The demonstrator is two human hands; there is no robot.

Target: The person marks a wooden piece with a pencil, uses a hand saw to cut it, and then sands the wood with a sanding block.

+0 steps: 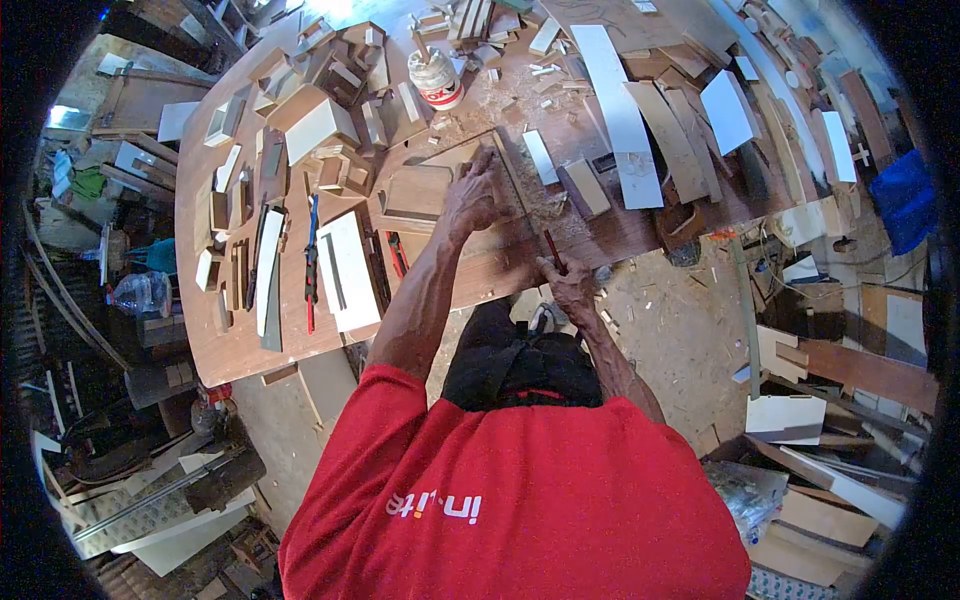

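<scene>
My left hand [472,200] is spread over a thin wooden panel [500,238] near the table's front edge, its fingers apart and pointing away from me. A dark narrow strip [512,170] runs along the panel's right side. My right hand [570,288] is at the table's front edge, its fingers closed round a dark red pencil-like tool [552,245] that points up and to the left. Left of my left hand is a flat wooden piece [418,192] with cut corners.
A white glue tub [436,82] stands behind my left hand. Wooden boxes [320,125], white strips [618,115] and offcuts lie about the table [400,340]. A blue and red clamp-like tool [312,262] lies left. Boards [785,418] are stacked at the right.
</scene>
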